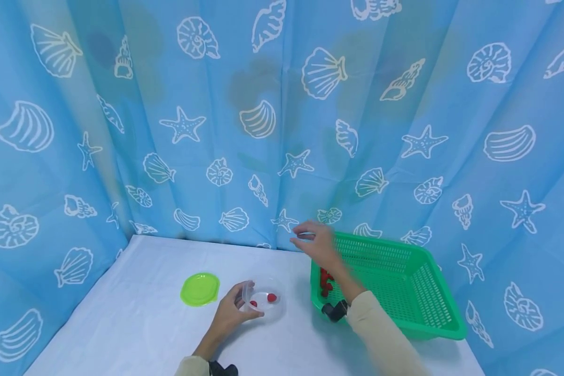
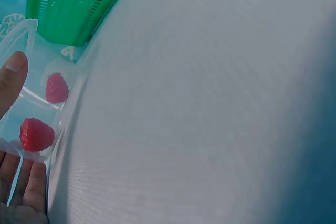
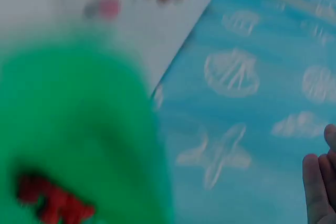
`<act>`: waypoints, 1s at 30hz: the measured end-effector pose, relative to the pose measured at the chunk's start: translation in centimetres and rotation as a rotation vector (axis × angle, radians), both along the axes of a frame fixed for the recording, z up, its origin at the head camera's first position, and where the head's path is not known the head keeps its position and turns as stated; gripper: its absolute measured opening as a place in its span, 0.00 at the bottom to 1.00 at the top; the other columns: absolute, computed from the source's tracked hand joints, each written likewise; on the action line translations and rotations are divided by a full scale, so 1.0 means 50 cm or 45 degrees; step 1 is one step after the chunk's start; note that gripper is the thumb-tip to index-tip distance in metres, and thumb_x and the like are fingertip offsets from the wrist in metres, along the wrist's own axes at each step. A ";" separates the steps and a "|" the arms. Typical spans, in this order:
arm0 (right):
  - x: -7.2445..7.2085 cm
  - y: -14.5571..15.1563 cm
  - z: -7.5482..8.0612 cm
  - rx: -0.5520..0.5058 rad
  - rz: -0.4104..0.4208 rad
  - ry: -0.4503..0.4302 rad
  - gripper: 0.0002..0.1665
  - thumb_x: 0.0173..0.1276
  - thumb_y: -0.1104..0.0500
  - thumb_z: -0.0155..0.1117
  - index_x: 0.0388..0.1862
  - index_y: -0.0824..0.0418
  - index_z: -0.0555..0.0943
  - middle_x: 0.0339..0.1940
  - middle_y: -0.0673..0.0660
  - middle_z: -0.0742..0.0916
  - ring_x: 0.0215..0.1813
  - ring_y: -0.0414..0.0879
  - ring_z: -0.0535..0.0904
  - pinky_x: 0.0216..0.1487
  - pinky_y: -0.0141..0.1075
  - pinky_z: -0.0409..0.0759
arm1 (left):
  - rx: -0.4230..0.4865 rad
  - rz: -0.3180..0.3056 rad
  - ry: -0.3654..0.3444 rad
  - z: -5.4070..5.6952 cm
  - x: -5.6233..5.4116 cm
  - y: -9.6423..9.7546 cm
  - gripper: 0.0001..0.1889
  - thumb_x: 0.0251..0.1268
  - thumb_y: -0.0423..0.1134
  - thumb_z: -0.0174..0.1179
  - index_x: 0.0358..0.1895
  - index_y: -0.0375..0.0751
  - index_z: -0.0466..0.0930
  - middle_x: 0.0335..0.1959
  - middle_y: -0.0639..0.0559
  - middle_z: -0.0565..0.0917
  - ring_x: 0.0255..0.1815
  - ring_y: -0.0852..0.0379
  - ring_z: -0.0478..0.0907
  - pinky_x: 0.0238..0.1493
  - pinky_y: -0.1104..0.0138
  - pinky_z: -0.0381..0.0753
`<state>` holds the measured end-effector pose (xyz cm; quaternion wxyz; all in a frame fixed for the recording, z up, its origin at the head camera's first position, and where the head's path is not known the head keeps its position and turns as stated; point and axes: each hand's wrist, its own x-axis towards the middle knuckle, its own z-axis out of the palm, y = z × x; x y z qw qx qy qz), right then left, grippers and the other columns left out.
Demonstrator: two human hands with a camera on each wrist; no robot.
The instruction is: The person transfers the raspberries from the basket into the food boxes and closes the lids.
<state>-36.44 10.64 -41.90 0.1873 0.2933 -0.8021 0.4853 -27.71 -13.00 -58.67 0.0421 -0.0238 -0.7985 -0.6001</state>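
My left hand (image 1: 230, 312) holds a clear plastic container (image 1: 276, 312) by its left side, thumb toward the front and fingers behind. Two raspberries (image 1: 272, 297) lie inside it; the left wrist view shows them up close, the nearer raspberry (image 2: 37, 135) beside my fingers. My right hand (image 1: 319, 243) is in the air over the left end of a green basket (image 1: 444, 297), its fingers loosely extended with nothing visible between them. More red raspberries (image 1: 326, 287) sit in the basket's left end, partly hidden by my right forearm.
A lime-green round lid (image 1: 200, 289) lies on the white tabletop (image 1: 145, 313), left of the container. A blue curtain with white shell prints (image 1: 282, 130) hangs behind the table and at both sides.
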 end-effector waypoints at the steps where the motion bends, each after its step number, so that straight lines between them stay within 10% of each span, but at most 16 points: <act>1: -0.016 0.015 -0.001 -0.005 -0.005 0.023 0.09 0.57 0.68 0.74 0.37 0.66 0.86 0.37 0.59 0.86 0.40 0.54 0.86 0.40 0.39 0.87 | -0.004 0.001 0.006 0.000 0.000 -0.002 0.46 0.37 0.48 0.81 0.66 0.49 0.70 0.64 0.52 0.76 0.69 0.46 0.67 0.65 0.55 0.69; 12: -0.113 0.145 -0.080 0.238 -0.189 -0.078 0.12 0.65 0.61 0.68 0.43 0.67 0.86 0.39 0.59 0.88 0.42 0.55 0.84 0.41 0.47 0.84 | -0.028 0.029 0.012 -0.001 -0.005 -0.022 0.45 0.38 0.48 0.81 0.65 0.49 0.70 0.64 0.52 0.76 0.69 0.47 0.67 0.65 0.56 0.70; 30: -0.134 0.240 -0.193 0.408 -0.218 -0.418 0.12 0.61 0.68 0.69 0.46 0.67 0.86 0.43 0.61 0.88 0.48 0.57 0.83 0.48 0.50 0.83 | -0.034 0.005 0.010 -0.006 -0.007 -0.005 0.45 0.37 0.52 0.81 0.65 0.51 0.71 0.63 0.52 0.76 0.69 0.46 0.67 0.65 0.53 0.69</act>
